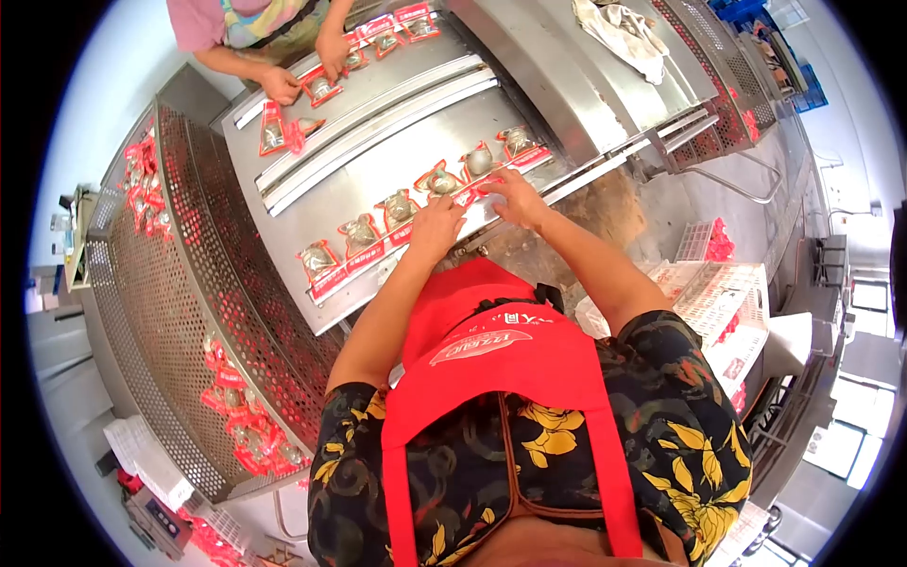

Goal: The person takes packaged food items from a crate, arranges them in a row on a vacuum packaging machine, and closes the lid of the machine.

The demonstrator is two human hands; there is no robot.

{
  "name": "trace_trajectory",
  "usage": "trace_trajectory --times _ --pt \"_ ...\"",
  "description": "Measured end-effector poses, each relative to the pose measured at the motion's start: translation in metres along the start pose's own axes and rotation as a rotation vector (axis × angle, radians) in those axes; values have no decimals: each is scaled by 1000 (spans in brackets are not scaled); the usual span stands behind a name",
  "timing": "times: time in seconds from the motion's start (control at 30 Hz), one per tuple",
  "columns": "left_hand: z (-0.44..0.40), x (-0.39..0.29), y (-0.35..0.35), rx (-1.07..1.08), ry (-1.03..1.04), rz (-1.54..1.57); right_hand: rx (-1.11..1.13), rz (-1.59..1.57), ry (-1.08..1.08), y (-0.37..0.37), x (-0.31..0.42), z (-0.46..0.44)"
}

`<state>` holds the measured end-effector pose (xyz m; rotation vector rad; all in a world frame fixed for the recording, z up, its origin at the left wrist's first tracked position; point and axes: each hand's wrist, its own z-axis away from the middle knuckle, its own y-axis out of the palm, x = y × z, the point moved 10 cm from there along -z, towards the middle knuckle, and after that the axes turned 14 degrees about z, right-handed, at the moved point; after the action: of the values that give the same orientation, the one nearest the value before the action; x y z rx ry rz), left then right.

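Note:
Red-edged clear pouches, each with a rounded greyish-brown lump inside, lie in a row along the near edge of the steel worktop [312, 194]. My left hand [437, 227] has its fingers bent together at the red lower edge of a middle pouch [439, 180]. My right hand [520, 200] reaches in from the right, thumb and fingers apart, fingertips at the red edge below the neighbouring pouch [479, 161]. To the left lie more pouches, among them one pouch [398, 206] close to my left hand. Another pouch [516, 141] is at the row's right end.
Across the worktop, a co-worker's hands [282, 85] handle a second row of pouches. White rails [378, 123] divide the two rows. A perforated metal bin [156, 283] holding red pouches stands left. White crates [742, 312] are at right; a cloth [624, 38] lies far right.

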<state>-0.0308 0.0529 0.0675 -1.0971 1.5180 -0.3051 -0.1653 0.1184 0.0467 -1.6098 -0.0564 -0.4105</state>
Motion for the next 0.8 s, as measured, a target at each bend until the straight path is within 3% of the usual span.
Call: trace_trajectory --times 0.07,0.1,0.13,0.2,0.5,0.57,0.8 --pt "-10 -8 -14 -40 35 124 -9 4 0 1 2 0" --pt "-21 2 -11 4 -93 135 -13 -13 1 1 1 1" --pt "-32 6 -7 12 -87 140 -14 -13 12 0 1 2" --pt "-56 8 -16 -158 13 239 8 -30 11 -2 2 1" --pt "-107 38 42 62 29 264 -175 150 -65 -12 3 -10" --pt "-108 48 47 137 -100 344 -165 160 -89 -11 3 -11" --pt "-109 41 47 102 -39 256 -200 187 -5 -19 11 -1"
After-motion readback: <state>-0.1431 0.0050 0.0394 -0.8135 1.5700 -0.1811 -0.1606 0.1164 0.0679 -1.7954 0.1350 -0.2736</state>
